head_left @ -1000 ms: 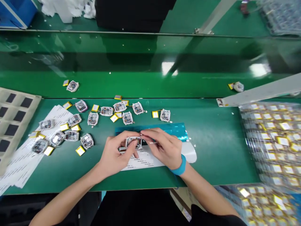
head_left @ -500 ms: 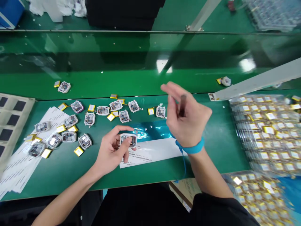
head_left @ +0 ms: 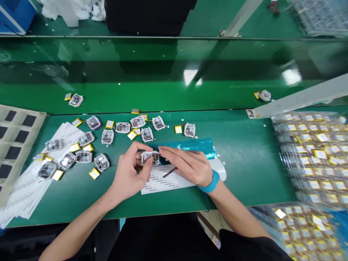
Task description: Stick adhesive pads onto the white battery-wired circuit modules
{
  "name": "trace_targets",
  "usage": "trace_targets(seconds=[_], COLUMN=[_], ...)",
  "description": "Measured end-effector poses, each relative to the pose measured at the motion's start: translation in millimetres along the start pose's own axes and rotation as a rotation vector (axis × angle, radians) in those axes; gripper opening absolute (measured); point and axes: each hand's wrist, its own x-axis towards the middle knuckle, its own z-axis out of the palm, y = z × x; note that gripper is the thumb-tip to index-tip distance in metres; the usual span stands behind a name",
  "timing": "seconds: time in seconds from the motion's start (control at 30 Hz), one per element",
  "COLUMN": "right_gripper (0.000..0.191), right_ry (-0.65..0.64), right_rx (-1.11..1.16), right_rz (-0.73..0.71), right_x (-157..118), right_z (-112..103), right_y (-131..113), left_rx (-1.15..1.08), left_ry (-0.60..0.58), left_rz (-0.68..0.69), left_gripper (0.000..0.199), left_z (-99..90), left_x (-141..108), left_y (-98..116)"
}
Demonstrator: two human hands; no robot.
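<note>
My left hand (head_left: 132,173) grips a white watch case (head_left: 146,158) between thumb and fingers, its circuit board facing up. The thumb lies across the board. From the right, my right hand (head_left: 189,165) reaches in with its fingertips at the case's right edge. A thin dark tool (head_left: 170,172) sticks out from under that hand, pointing left; its other end is hidden by the palm. Below both hands lie a white printed strip (head_left: 156,185) and a shiny blue film (head_left: 202,145).
Several open watch cases (head_left: 102,162) with yellow-edged batteries (head_left: 94,173) lie to the left, some on printed sheets (head_left: 20,197). Stacked clear trays (head_left: 299,168) of batteries stand at the right. A slotted tray (head_left: 25,145) sits far left; a metal post (head_left: 299,96) slants at the right.
My right hand has come down and left from above the bench to the watch case, palm now turned downward. My left hand still holds the case in nearly the same place.
</note>
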Motion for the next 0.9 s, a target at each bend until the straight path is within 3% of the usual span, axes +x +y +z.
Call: trace_targets(seconds=[0.23,0.43,0.5,0.6,0.7,0.8,0.9], right_gripper=[0.046,0.045,0.042,0.026,0.024,0.033,0.034], right_ry=[0.029,0.007,0.036,0.087,0.05,0.033,0.049], right_rx=[0.085,0.062,0.184,0.484,0.678,0.772,0.813], right_rz=[0.023,0.056,0.15,0.415,0.613,0.668,0.654], right_x=[1.5,3.4,4.7,7.3,10.7,14.5,13.9], right_z=[7.3,11.8,11.7,12.6,16.1,15.2,1.3], right_y=[-11.2,-18.3,-21.8,-26.4,-27.6,-25.6,-22.8], left_rx=[0.005,0.121,0.124,0.152,0.233,0.303,0.362], left_ry=[-0.03,0.108,0.123,0.111,0.083,0.034,0.027], left_rz=[0.057,0.223,0.252,0.27,0.297,0.32,0.356], left_gripper=[0.014,0.011,0.012,0.012,0.013,0.011,0.018], left_z=[3.5,7.3,7.6,6.6,4.2,1.3,0.8], left_x=[-5.8,-10.0,-11.9,-13.9,-12.2,-8.7,-10.6], left_y=[-3.6,-13.4,-14.8,-15.0,-13.6,-9.3,-2.0])
